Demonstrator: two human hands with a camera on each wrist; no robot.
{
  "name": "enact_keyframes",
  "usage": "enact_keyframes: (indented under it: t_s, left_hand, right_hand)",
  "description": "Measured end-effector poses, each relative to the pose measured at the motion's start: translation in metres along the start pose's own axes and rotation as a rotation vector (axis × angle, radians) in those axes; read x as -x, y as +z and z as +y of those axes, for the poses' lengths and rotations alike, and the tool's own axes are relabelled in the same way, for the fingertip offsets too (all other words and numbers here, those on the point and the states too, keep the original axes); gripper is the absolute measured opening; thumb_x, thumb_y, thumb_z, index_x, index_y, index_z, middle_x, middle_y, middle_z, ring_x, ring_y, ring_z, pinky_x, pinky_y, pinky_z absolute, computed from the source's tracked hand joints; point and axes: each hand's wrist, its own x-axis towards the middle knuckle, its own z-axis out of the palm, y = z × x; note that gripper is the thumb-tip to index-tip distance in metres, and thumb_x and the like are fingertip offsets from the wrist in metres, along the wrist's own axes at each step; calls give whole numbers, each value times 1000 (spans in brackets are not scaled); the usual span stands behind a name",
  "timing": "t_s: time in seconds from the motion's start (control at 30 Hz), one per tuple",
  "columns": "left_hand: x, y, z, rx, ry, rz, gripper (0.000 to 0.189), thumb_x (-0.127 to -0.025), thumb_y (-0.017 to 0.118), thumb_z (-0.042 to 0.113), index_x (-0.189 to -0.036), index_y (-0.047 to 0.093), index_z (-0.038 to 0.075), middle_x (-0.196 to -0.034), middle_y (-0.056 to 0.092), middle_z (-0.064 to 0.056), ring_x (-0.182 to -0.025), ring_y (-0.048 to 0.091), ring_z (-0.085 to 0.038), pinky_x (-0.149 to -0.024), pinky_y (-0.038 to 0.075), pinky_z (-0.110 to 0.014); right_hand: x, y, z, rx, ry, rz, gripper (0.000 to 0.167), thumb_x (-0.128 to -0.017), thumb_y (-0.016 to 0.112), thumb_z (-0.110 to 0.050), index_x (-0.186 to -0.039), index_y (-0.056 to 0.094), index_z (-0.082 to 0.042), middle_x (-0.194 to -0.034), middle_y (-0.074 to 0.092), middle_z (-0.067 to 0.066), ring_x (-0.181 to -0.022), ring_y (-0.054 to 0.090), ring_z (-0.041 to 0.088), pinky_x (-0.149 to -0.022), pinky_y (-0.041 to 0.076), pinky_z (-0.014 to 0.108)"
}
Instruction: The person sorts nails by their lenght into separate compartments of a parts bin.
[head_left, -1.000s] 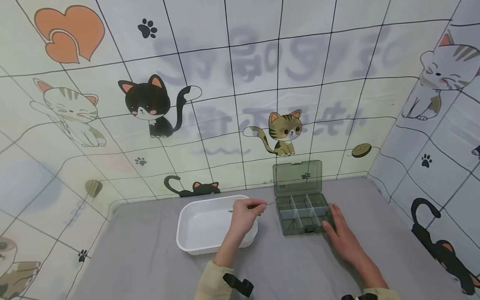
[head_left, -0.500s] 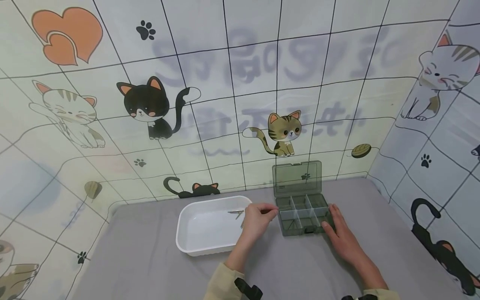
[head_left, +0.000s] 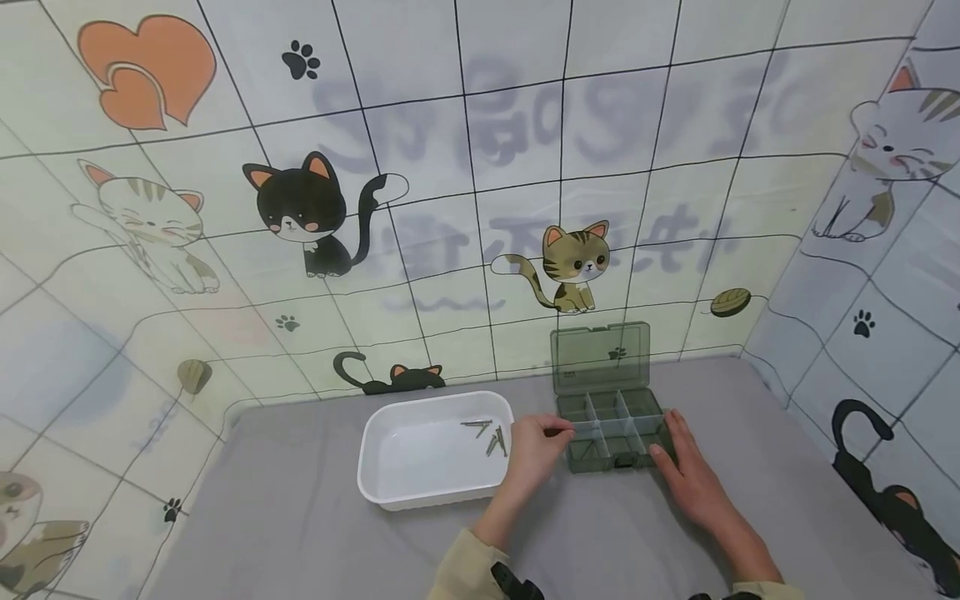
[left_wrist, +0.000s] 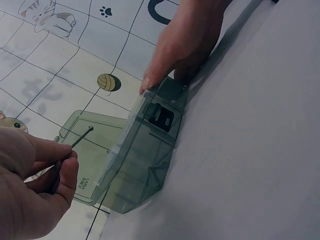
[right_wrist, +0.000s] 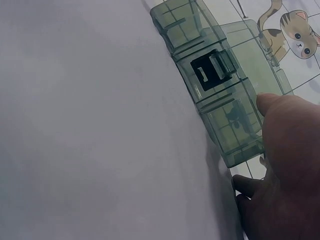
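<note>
My left hand (head_left: 536,454) pinches a thin metal screw (left_wrist: 82,137) between thumb and fingertips. The screw's headed end points up and away from the hand, near the left side of a green see-through compartment box (head_left: 624,460). My right hand (head_left: 693,479) holds the box at its right front corner, thumb over the rim and fingers along the side. In the right wrist view the thumb (right_wrist: 270,102) lies on the box's edge. Thin pieces show dimly through the wall of the left front compartment. The box's lid (head_left: 600,358) stands raised at the back.
A white tray (head_left: 382,500) stands left of the box, with several loose screws (head_left: 495,440) at its right end. Grey cloth (head_left: 292,500) covers the table. A cat-printed wall sheet (head_left: 435,333) rises right behind the tray and box.
My left hand has moved right, from above the tray to the box's left side, still pinching the screw. The screws in the tray have come into view. My right hand stays on the box.
</note>
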Motion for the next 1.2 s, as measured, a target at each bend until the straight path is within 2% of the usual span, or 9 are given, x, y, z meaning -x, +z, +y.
enact_keyframes:
  t_s: [0.17,0.63,0.73,0.97,1.2]
  left_hand:
    - [0,8,-3,-28,13,-5,7,-89,74,0,-91,80,-1,-78,73,2,-69,59,1,-62,50,-19]
    - [2,20,-8,-124,-14,61,5,-87,77,2,-88,81,4,-74,72,5,-67,57,2,-60,47,-18]
    - [2,22,-9,-132,-11,83,4,-87,77,2,-87,81,4,-74,72,5,-66,56,1,-61,46,-19]
    - [1,25,-13,-145,43,131,6,-85,78,0,-85,81,5,-72,70,5,-66,54,0,-62,46,-20]
    - [2,27,-11,-136,27,138,3,-85,79,0,-86,80,1,-73,71,2,-67,57,-1,-62,47,-19]
  right_hand:
    - [-1,-1,0,5,12,-6,71,-111,44,-28,-161,7,5,-165,2,34,-148,6,56,-105,18,78]
    - [0,0,5,0,3,11,72,-111,45,-30,-161,8,4,-165,3,34,-148,8,57,-104,18,78]
    - [-1,0,5,-4,-10,13,71,-111,45,-29,-161,8,5,-164,4,34,-148,8,58,-104,19,79]
    - [-1,0,4,-5,-15,24,71,-110,46,-28,-161,10,4,-164,5,34,-147,9,58,-103,20,79]
    - [0,0,5,-14,-12,17,71,-110,46,-28,-161,8,4,-165,4,34,-147,8,58,-103,20,79]
